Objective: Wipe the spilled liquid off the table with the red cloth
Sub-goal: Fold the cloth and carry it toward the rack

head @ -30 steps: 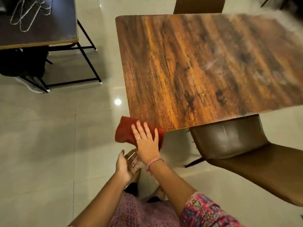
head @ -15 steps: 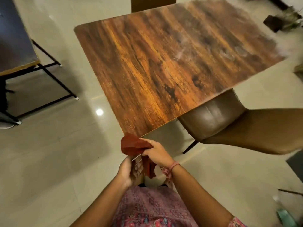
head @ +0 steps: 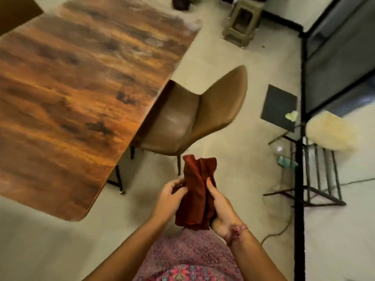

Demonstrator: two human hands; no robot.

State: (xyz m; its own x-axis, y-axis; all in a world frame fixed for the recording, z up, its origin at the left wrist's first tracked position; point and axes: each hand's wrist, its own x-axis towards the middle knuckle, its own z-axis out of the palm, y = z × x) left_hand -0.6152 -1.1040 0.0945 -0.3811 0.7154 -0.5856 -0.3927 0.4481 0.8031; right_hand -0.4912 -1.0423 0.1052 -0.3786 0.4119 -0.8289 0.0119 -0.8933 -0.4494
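The red cloth (head: 195,191) is being held upright in front of the body, off the table (head: 81,94) and above the pale floor (head: 239,110), bunched into a long folded bundle between the two hands. It is being gripped on its left side by the left hand (head: 169,196), whose fingers are being curled against the fabric with a ring showing on one of them, and on its right side by the right hand (head: 220,207), whose thumb is being pressed along the front fold while the other fingers are being wrapped behind it. A pink band is being worn at the right wrist. The table is being seen at the left, its wood-grain top blurred, so whether any liquid is lying on it cannot be told; a paler smear is possibly being shown near its far right corner. A brown chair (head: 192,116) is being kept tucked partly under the table's right edge, just beyond the cloth. Farther away a small stool (head: 242,23) is being seen on the floor, and at the right a black metal rack (head: 316,175) is being seen beside a tall black frame, with a dark square board (head: 279,106) lying near it. A patterned pink garment (head: 188,258) is being shown at the near edge, below the hands.
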